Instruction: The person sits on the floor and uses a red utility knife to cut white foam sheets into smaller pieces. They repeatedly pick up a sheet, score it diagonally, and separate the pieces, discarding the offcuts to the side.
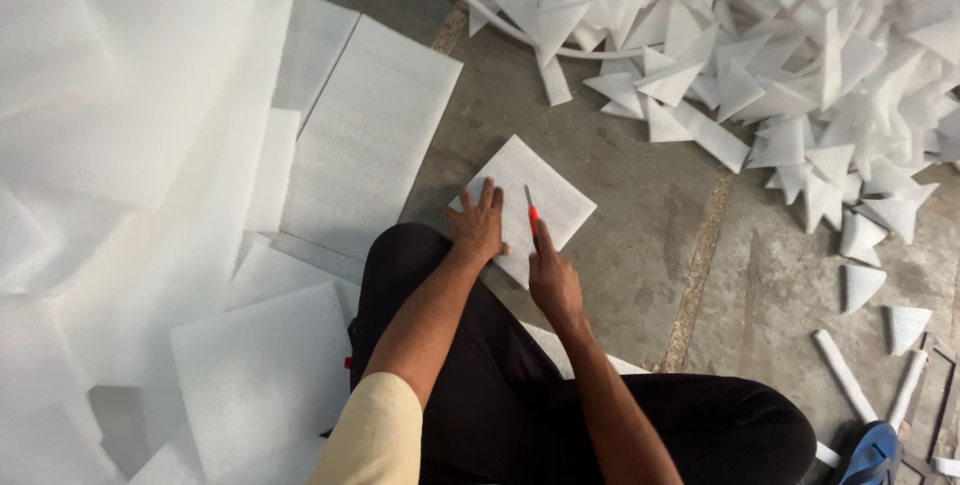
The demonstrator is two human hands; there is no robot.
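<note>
Pressing flat, the left hand [478,228] pins a foam square [525,207]; the right hand [552,280] apparently grips a cutter [531,213].

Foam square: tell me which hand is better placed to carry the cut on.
Right. The right hand likely holds the red knife with its blade on the foam square; the left hand lies flat, pinning it.

A heap of white triangular foam offcuts [800,65] covers the grey concrete floor [640,245]; large white foam sheets [260,375] lie opposite, rolled white foam tubes [845,375] nearby.
</note>
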